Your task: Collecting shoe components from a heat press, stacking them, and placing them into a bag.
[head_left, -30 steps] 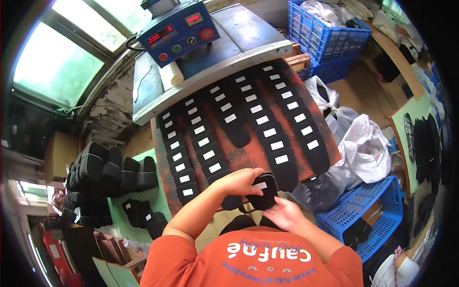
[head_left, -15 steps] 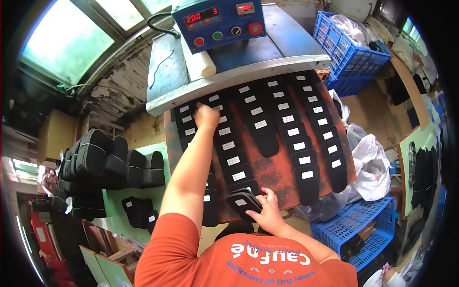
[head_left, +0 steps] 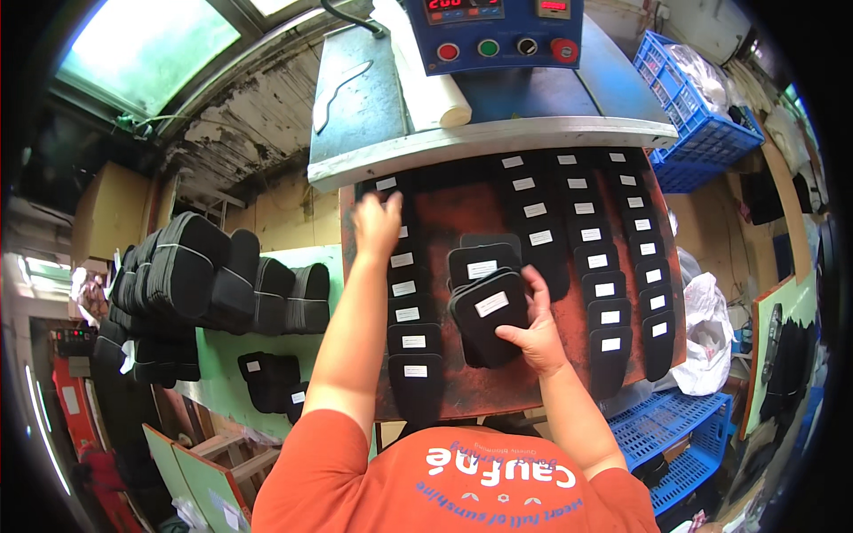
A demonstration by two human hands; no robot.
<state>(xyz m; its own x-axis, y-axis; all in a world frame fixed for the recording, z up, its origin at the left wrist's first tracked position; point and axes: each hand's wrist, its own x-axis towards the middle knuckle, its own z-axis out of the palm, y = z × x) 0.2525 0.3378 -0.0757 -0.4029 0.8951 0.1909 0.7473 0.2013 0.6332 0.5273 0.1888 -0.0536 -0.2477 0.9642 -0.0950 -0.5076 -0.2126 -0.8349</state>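
Observation:
Black insole-shaped pieces [head_left: 416,391] with small white labels lie in overlapping columns on a reddish press plate [head_left: 444,206]. A thick stack of these insoles [head_left: 489,330] is in my right hand [head_left: 538,330], thumb on the top piece and fingers along its right side. More insoles [head_left: 480,258] show just beyond the stack, partly behind it. My left hand [head_left: 378,222] is over the far end of the leftmost column, its fingers apart and slightly blurred. Whether its fingertips touch an insole is hard to see.
Beyond the plate stands the press's metal edge [head_left: 498,139], under a blue control box [head_left: 498,40] with buttons. Bundled black insoles [head_left: 182,266] sit on a green table [head_left: 222,355] at left. Blue crates [head_left: 702,147] and white plastic bags [head_left: 706,338] are at right.
The second column from the left is off the plate's far part, its insoles gathered mid-plate. My right hand has moved away from me with a thicker stack. My left hand has shifted to the leftmost column.

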